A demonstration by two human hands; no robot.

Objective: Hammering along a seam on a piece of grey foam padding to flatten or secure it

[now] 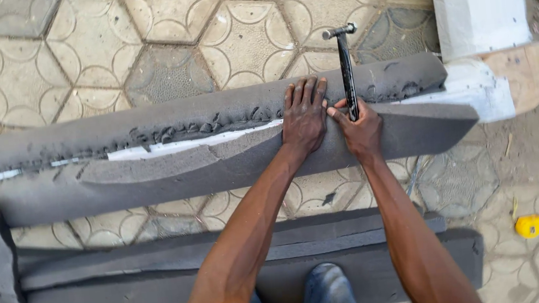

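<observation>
A long grey foam pad (218,156) lies across a white wooden frame piece (472,88), with a thin white strip showing in its ragged seam. My left hand (304,116) lies flat on the foam, fingers together, pressing near the seam. Right beside it my right hand (362,130) grips the handle of a dark metal hammer (345,67), whose head points up and away over the foam's upper roll. The two hands touch at the thumb.
More grey foam slabs (132,287) lie on the ground near my feet. A yellow tape measure (529,225) sits at the right on the patterned paving (161,24). A white post (479,3) and a rounded wooden board end (526,74) stand at upper right.
</observation>
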